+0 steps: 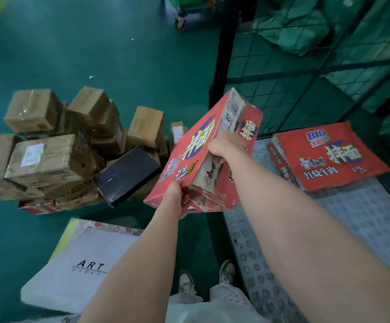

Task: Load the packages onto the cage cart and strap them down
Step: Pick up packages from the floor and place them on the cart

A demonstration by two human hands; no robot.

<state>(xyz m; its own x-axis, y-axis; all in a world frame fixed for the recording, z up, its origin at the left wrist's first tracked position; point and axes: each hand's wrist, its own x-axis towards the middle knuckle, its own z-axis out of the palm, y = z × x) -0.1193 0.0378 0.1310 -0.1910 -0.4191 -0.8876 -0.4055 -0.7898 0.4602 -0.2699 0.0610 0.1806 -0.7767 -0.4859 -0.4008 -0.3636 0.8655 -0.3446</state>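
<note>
Parcel warehouse, green painted floor (96, 47), heaped cardboard boxes (56, 150) (taped, labelled), wire cage cart (305, 73), green sacks (294, 26)

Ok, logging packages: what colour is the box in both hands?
The held box is red with blue, yellow and white print; head view.

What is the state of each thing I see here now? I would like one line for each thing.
Held red noodle carton: lifted, tilted, in both hands.
Left hand: grips the carton's near lower corner.
Right hand: grips its taped side.
Second red carton: lies flat on the cart deck, near the mesh wall.
Cart deck: holds one carton.
Brown boxes: piled on the floor.
Black box: leans on that pile.
White ART package: flat on the floor.
</note>
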